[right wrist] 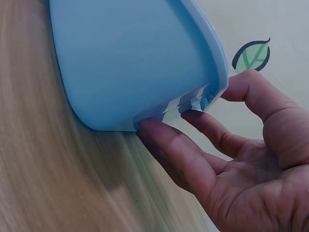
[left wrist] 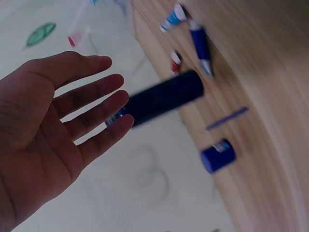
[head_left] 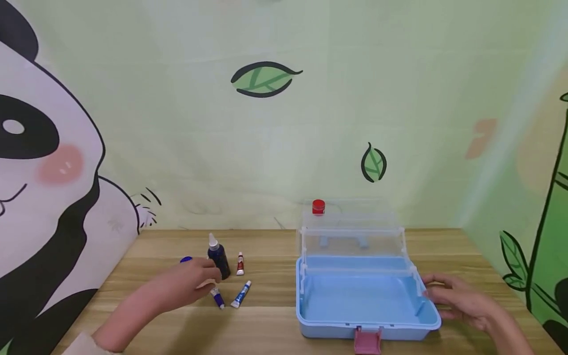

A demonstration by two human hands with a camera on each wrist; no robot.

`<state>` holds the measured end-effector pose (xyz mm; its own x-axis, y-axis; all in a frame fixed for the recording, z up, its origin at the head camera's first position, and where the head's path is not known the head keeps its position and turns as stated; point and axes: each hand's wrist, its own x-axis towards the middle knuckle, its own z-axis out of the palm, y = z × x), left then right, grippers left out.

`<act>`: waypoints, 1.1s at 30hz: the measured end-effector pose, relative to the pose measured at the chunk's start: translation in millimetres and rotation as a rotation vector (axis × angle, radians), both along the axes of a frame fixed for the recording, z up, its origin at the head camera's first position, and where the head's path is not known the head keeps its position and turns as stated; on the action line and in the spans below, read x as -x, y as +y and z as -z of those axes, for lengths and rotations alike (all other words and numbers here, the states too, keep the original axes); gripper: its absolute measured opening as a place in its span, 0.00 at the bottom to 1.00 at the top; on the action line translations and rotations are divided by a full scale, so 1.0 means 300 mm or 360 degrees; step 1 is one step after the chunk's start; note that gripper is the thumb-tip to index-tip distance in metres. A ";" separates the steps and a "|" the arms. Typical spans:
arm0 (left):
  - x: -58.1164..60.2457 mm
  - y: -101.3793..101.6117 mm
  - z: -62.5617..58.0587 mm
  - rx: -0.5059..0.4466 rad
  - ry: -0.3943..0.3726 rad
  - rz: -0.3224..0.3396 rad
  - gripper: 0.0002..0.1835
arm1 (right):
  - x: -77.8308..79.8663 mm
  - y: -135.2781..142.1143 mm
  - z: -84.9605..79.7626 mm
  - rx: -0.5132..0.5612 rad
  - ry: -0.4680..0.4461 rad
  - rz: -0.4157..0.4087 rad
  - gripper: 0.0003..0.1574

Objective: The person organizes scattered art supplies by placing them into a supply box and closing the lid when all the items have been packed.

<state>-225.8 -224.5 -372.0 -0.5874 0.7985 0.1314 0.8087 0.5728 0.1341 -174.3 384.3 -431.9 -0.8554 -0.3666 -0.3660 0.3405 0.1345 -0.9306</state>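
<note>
My left hand (head_left: 195, 281) reaches over the paint supplies with fingers loosely extended, fingertips right beside a dark blue bottle (head_left: 219, 261) with a pale pointed tip. In the left wrist view its fingers overlap the bottle (left wrist: 164, 99). Close by lie a dark blue tube (head_left: 217, 298), a lighter blue tube (head_left: 241, 295) and a red-and-white tube (head_left: 240, 264). My right hand (head_left: 466, 301) touches the outer right side of a light blue box (head_left: 364, 296), whose clear lid is raised. In the right wrist view the fingertips (right wrist: 157, 128) rest against the box wall.
A blue jar (left wrist: 218, 156) and a thin blue stick (left wrist: 227, 118) lie on the wooden table (head_left: 262, 325) near the bottle. A red-capped jar (head_left: 318, 207) shows at the clear lid. The box's pink latch (head_left: 367, 341) hangs in front. A printed backdrop stands behind.
</note>
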 end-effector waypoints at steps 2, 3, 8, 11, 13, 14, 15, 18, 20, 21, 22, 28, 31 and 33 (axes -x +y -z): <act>0.024 -0.046 0.022 -0.0058 -0.0036 -0.0048 0.09 | 0.000 -0.001 0.000 0.0013 0.0006 -0.0007 0.20; 0.036 -0.069 0.030 -0.0081 -0.0043 -0.0078 0.09 | 0.003 -0.002 0.000 0.0024 0.0016 -0.0012 0.20; 0.084 -0.160 0.055 -0.0118 -0.0074 -0.0258 0.09 | 0.009 -0.010 -0.005 0.0042 0.0067 -0.0016 0.18; 0.116 -0.183 0.074 -0.0114 -0.0094 -0.0397 0.07 | 0.011 -0.010 -0.003 0.0028 0.0067 -0.0011 0.18; 0.134 -0.191 0.088 -0.0105 -0.0096 -0.0492 0.06 | 0.009 -0.009 0.000 0.0016 0.0064 -0.0006 0.17; 0.140 -0.194 0.095 -0.0105 -0.0088 -0.0527 0.06 | 0.008 -0.009 0.001 0.0010 0.0063 -0.0001 0.17; 0.146 -0.195 0.103 -0.0105 -0.0084 -0.0557 0.07 | 0.005 -0.009 0.003 0.0006 0.0063 0.0003 0.17; 0.157 -0.202 0.123 -0.0112 -0.0053 -0.0588 0.10 | -0.005 -0.009 0.009 -0.0002 0.0059 0.0014 0.18; 0.168 -0.206 0.136 -0.0113 -0.0040 -0.0589 0.13 | -0.009 -0.009 0.014 -0.0003 0.0050 0.0022 0.19; 0.174 -0.207 0.143 -0.0110 -0.0041 -0.0588 0.14 | -0.011 -0.009 0.016 -0.0002 0.0046 0.0023 0.20; 0.180 -0.208 0.150 -0.0102 -0.0045 -0.0587 0.15 | -0.013 -0.008 0.017 -0.0001 0.0040 0.0024 0.20; 0.206 -0.199 0.178 -0.0094 -0.0095 -0.0571 0.17 | -0.019 -0.005 0.020 0.0001 0.0038 0.0035 0.19; 0.215 -0.192 0.184 -0.0108 -0.0102 -0.0566 0.17 | -0.017 -0.006 0.019 0.0003 0.0063 0.0033 0.19; 0.220 -0.188 0.185 -0.0096 -0.0100 -0.0564 0.17 | -0.014 -0.008 0.017 0.0001 0.0071 0.0034 0.19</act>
<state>-291.8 -280.9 -427.6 -0.8346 0.5361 0.1269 0.5507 0.8055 0.2190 -170.0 382.0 -437.1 -0.8784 -0.3485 -0.3272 0.3015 0.1271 -0.9449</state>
